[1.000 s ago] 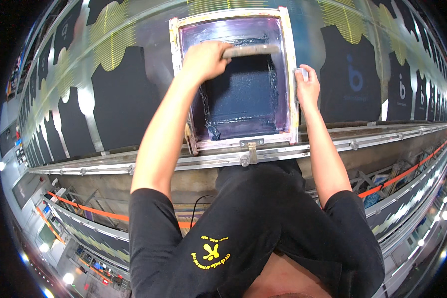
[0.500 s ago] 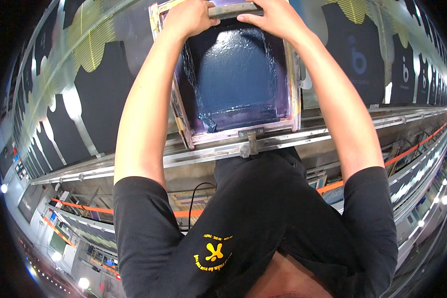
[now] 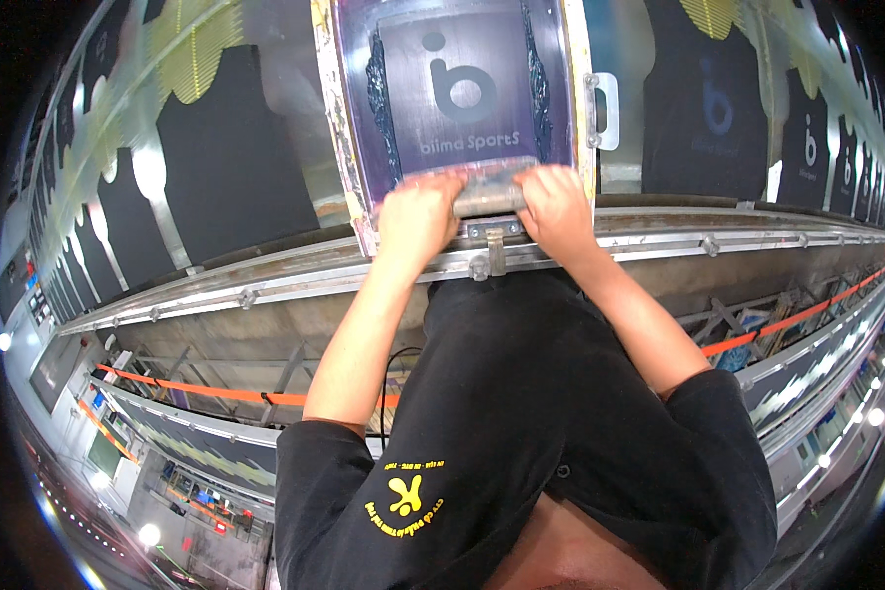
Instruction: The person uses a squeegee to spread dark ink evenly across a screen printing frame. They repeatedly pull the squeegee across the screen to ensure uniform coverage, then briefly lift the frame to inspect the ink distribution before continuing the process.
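A screen-printing frame (image 3: 580,108) lies in front of me, its edges smeared with paint. At the near end of its purple mesh (image 3: 408,138) is a squeegee (image 3: 490,195) with a grey bar handle. My left hand (image 3: 418,216) is closed round the left part of the handle, and my right hand (image 3: 558,211) grips the right part. A pale round-letter design with lettering (image 3: 462,90) shows through the mesh. Thick dark-blue ink ridges (image 3: 377,88) run along both sides of it. The squeegee's blade edge is mostly hidden by the handle and my hands.
Black garment pieces (image 3: 703,118) lie along the long table on both sides, some bearing a printed design. A metal rail (image 3: 295,285) with stops borders the table's near edge, and a metal bracket (image 3: 497,251) joins it at the frame. Behind me runs an orange bar (image 3: 216,393).
Both hands have drawn the squeegee from the frame's far end to its near end. The blue ink layer over the mesh has been wiped away, exposing the design and leaving side ridges.
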The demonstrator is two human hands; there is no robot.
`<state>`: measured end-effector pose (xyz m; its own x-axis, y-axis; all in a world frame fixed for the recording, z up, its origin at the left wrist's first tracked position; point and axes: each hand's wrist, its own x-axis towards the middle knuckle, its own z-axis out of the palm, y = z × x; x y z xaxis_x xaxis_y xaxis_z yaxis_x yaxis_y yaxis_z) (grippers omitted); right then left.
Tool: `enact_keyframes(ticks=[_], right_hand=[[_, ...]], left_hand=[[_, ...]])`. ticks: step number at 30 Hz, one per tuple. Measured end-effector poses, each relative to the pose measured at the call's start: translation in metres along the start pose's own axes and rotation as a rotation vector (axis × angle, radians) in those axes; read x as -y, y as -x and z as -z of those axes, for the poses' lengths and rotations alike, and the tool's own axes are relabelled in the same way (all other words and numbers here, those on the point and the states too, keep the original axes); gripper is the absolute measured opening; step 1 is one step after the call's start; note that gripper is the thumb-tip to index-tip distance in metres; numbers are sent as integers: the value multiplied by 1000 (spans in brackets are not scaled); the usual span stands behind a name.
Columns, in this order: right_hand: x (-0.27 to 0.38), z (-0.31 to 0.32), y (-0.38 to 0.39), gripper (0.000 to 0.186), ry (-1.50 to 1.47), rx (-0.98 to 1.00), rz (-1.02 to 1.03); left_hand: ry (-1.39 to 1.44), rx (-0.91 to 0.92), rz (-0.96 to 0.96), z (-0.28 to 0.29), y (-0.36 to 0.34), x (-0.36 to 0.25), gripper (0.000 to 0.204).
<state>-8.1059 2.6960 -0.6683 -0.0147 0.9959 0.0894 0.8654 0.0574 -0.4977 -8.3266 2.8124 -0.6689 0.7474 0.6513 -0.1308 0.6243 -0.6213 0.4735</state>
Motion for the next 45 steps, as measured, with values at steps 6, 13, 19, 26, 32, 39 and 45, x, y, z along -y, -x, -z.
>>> enact_keyframes(ticks=[6,13,19,26,32,39,45], right_hand=[[-44,36,-45,38,-298,-307,-327],[-153,-6,-76,37,-439,-484,-742],[-132,9,-78,32,-470,-590,-717],[-146,13,-72,34,-509,-650,-628],[-134,18,-76,33,-632,-618,-623],[-79,51,-111,34,-651,-687,-609],[17,-69,-154,32,-509,-708,-544]], left_hand=[[-8,330,44,56,-46,4,31],[-105,120,-1,113,-147,31,36],[-147,33,-15,131,-192,58,45],[-121,-135,-103,64,-90,23,58],[-128,-223,-129,-36,58,-11,66],[134,-229,-153,4,85,12,69],[99,-224,-67,53,133,144,65]])
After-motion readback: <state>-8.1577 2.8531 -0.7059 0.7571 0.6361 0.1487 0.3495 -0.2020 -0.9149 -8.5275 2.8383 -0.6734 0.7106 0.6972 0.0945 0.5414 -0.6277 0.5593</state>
